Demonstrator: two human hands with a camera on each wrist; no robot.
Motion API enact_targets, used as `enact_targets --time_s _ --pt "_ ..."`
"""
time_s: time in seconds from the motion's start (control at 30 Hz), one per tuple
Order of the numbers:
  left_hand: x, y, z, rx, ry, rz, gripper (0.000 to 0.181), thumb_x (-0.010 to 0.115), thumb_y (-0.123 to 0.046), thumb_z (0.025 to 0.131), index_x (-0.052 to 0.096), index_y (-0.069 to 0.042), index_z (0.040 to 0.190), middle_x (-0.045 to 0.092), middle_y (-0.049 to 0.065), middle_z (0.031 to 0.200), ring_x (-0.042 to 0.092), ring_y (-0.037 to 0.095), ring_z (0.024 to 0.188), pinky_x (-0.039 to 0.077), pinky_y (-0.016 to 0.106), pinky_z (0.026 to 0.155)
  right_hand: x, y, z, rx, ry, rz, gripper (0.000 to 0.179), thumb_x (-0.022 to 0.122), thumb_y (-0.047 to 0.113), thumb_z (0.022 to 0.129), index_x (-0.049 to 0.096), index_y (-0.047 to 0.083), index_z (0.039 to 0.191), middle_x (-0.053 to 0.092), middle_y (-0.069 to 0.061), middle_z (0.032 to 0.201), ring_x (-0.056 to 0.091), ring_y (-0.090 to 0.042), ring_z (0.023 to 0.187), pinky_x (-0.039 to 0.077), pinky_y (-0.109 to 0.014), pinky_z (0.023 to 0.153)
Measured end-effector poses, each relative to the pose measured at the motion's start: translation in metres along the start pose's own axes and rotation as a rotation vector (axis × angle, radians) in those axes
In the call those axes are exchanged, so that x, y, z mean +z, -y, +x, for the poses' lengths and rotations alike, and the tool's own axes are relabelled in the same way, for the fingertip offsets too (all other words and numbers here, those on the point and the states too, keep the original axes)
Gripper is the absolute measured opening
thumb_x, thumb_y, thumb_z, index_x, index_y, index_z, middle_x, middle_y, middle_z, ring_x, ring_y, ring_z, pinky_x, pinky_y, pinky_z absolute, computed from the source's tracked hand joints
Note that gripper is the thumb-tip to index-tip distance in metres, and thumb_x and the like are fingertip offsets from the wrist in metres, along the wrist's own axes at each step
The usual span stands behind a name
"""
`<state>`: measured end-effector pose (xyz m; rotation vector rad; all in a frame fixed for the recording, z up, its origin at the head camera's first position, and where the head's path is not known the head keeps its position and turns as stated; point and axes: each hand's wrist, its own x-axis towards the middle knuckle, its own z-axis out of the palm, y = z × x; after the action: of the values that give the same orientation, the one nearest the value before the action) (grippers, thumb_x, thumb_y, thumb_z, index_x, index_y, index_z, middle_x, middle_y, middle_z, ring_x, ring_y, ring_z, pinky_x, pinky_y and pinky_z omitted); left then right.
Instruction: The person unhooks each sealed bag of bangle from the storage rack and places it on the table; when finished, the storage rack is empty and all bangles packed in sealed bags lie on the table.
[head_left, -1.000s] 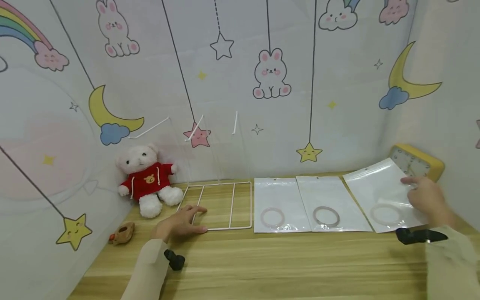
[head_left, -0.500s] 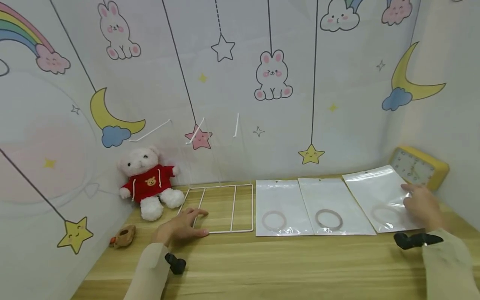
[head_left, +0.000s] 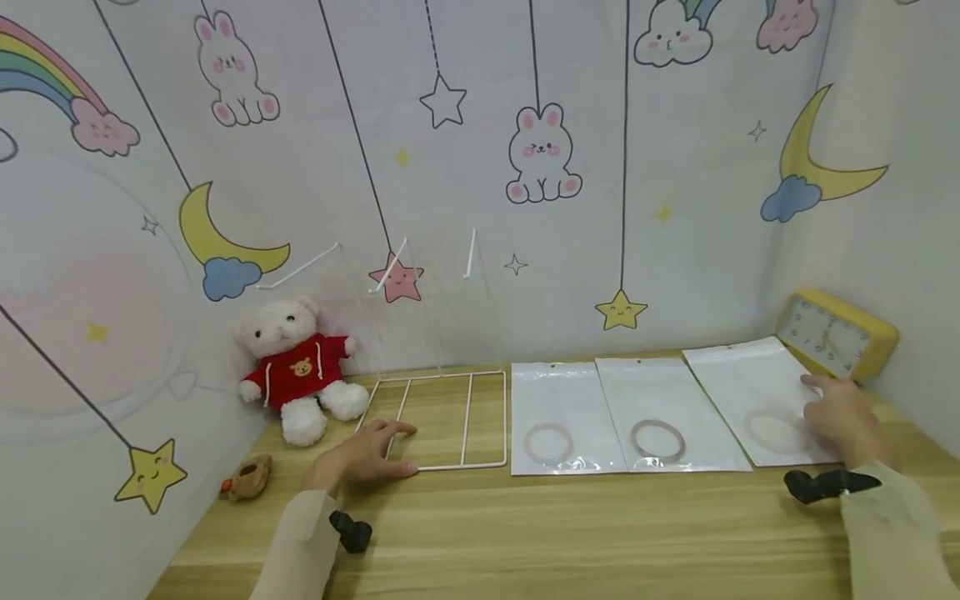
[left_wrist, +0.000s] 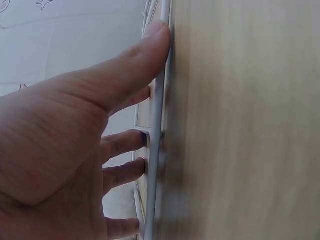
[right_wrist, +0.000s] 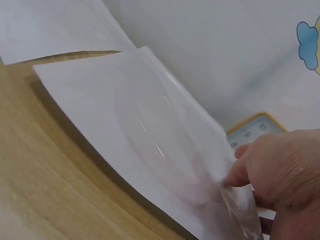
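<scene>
My left hand [head_left: 365,452] rests with fingers spread on the left part of a white wire rack [head_left: 467,417]. In the left wrist view its thumb [left_wrist: 159,37] lies along the front wire and the other fingertips are at the bars behind. My right hand [head_left: 847,421] pinches the right edge of a white plastic bag [head_left: 738,375] holding a pale bangle [head_left: 777,431]. The right wrist view shows the thumb [right_wrist: 237,177] on top of this edge, the bag's front edge tilted off the table. Two similar bags [head_left: 558,392] with bangles lie left of it.
A white teddy bear [head_left: 296,371] in a red hoodie sits behind the rack at the left. A small brown wooden piece [head_left: 250,477] lies in front of it. The yellow clock [head_left: 832,333] stands behind the right bag, against the patterned backdrop [head_left: 697,250].
The right bag's far end has come down flatter toward the table, and my right hand has moved slightly left and down with it. My left hand stays on the rack.
</scene>
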<state>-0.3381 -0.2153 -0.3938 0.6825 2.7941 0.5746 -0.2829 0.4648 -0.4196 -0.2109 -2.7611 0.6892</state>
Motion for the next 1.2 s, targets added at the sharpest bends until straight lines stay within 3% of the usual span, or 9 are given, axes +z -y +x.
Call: enact_targets --time_s 0.17,0.27,0.4,0.53,0.97,1.2 --pt "0.002 0.003 -0.001 0.006 -0.011 0.011 0.068 0.077 -0.043 0.087 0.052 -0.011 0.141 0.046 0.022 0.138 0.044 0.042 0.128 0.038 0.061 0.102 -0.002 0.001 -0.003 -0.04 0.006 -0.008 0.05 0.046 -0.001 0.084 0.047 -0.011 0.133 0.044 -0.044 0.119 0.048 -0.044 0.084 0.038 -0.039 0.056" --pt "0.001 0.004 -0.001 0.006 -0.021 0.015 0.067 0.077 -0.042 0.087 0.053 -0.012 0.141 0.047 0.022 0.138 0.045 0.041 0.127 0.038 0.061 0.102 -0.004 0.005 -0.003 -0.064 -0.005 0.019 0.048 0.047 0.0 0.088 0.047 -0.011 0.135 0.047 -0.042 0.116 0.049 -0.041 0.079 0.036 -0.037 0.056" --pt "0.001 0.003 0.0 0.013 -0.018 0.013 0.067 0.077 -0.042 0.087 0.052 -0.011 0.141 0.047 0.022 0.137 0.045 0.041 0.127 0.038 0.062 0.102 -0.009 0.01 -0.001 -0.055 -0.008 0.033 0.045 0.051 0.006 0.093 0.048 -0.01 0.135 0.047 -0.046 0.124 0.051 -0.051 0.09 0.042 -0.051 0.068" --pt "0.001 0.002 0.0 0.011 -0.017 0.007 0.067 0.077 -0.042 0.087 0.052 -0.011 0.141 0.047 0.023 0.137 0.045 0.041 0.127 0.038 0.061 0.102 -0.014 0.015 0.003 -0.057 0.028 0.015 0.046 0.057 0.016 0.097 0.049 -0.008 0.135 0.044 -0.046 0.13 0.045 -0.062 0.111 0.034 -0.067 0.083" --pt "0.001 0.0 0.0 0.029 -0.027 0.003 0.066 0.077 -0.042 0.087 0.053 -0.01 0.14 0.048 0.023 0.136 0.045 0.042 0.126 0.038 0.062 0.101 -0.03 0.053 -0.001 -0.113 0.087 0.071 0.058 0.062 0.04 0.099 0.05 -0.001 0.138 0.037 -0.042 0.141 0.038 -0.061 0.124 0.035 -0.071 0.089" --pt "0.003 -0.001 -0.001 0.02 -0.025 0.01 0.066 0.077 -0.041 0.086 0.054 -0.009 0.138 0.048 0.023 0.135 0.044 0.043 0.127 0.037 0.062 0.102 -0.039 0.084 -0.006 -0.21 0.071 0.079 0.051 0.066 0.031 0.098 0.055 -0.001 0.135 0.045 -0.037 0.14 0.044 -0.058 0.124 0.04 -0.068 0.088"
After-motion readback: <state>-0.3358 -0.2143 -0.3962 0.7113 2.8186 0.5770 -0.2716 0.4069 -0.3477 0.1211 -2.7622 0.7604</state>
